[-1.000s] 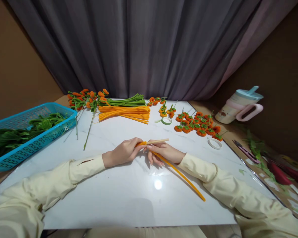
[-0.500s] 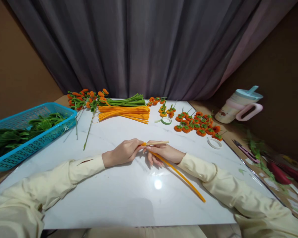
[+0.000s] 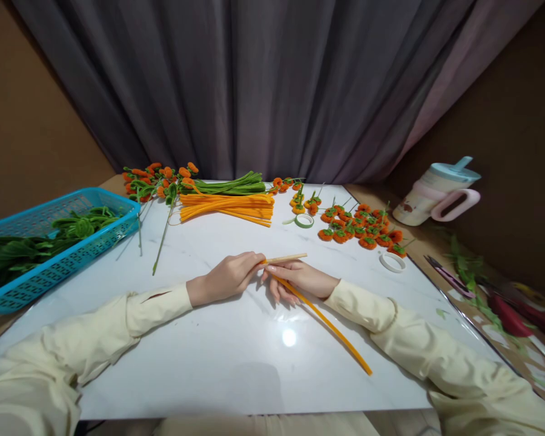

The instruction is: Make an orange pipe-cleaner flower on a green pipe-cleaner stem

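Observation:
My left hand (image 3: pixel 229 278) is closed on the left end of a thin pale wooden stick (image 3: pixel 288 258), which points to the right. A bit of orange shows round the stick at my left fingertips. In my right hand (image 3: pixel 302 278), thumb and fingers pinch an orange pipe cleaner (image 3: pixel 331 324) close to the stick. Its long free end slants down to the right over the white tabletop. The two hands nearly meet, and my fingers hide the spot where pipe cleaner and stick come together.
Behind my hands lie bundles of orange pipe cleaners (image 3: pixel 227 208) and green pipe cleaners (image 3: pixel 236 184). Small orange fuzzy fruits (image 3: pixel 367 227) cluster at right, near a white tape roll (image 3: pixel 392 262) and a tumbler (image 3: pixel 436 191). A blue basket (image 3: pixel 72 248) stands left; scissors (image 3: pixel 449 277) lie right.
Less orange shows at my left fingertips, which have shifted slightly along the stick. The pipe cleaner's free end has moved a little left and down.

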A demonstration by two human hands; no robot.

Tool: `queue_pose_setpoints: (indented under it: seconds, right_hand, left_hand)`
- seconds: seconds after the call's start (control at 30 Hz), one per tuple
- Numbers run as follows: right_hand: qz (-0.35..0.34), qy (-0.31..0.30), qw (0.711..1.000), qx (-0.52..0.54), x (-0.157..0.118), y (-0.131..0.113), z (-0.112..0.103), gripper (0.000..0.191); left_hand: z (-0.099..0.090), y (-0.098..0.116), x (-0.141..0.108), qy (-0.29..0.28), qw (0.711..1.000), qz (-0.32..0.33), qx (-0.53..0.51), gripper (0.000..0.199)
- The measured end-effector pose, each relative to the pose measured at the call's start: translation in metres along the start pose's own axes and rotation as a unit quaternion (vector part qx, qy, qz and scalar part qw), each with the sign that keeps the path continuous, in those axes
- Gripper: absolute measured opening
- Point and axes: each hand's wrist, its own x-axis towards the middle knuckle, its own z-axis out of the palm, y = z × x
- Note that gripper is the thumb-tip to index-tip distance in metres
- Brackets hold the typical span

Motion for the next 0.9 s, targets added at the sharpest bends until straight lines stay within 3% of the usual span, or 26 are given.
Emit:
queue_pose_setpoints:
  seconds: [0.2,0.4,0.73,0.9]
  right_hand:
    - [0.017,-0.039,0.997,-0.065,0.0,-0.004,0.0,0.035]
    - [0.04,-0.038,0.991,-0.124,-0.001,-0.009,0.0,0.035]
    - [0.042,-0.039,0.989,-0.133,-0.002,-0.011,0.0,0.034]
    - [0.054,-0.039,0.988,-0.137,-0.002,-0.012,-0.001,0.03]
  left_hand:
    - [0.002,0.0,-0.001,-0.022,0.999,-0.032,0.026,0.016]
    - [0.003,0.0,0.001,-0.01,0.996,-0.087,0.025,0.016]
    - [0.002,0.001,0.002,-0.057,0.994,-0.097,0.013,0.015]
    - [0.0,0.003,0.002,-0.059,0.995,-0.066,0.033,0.016]
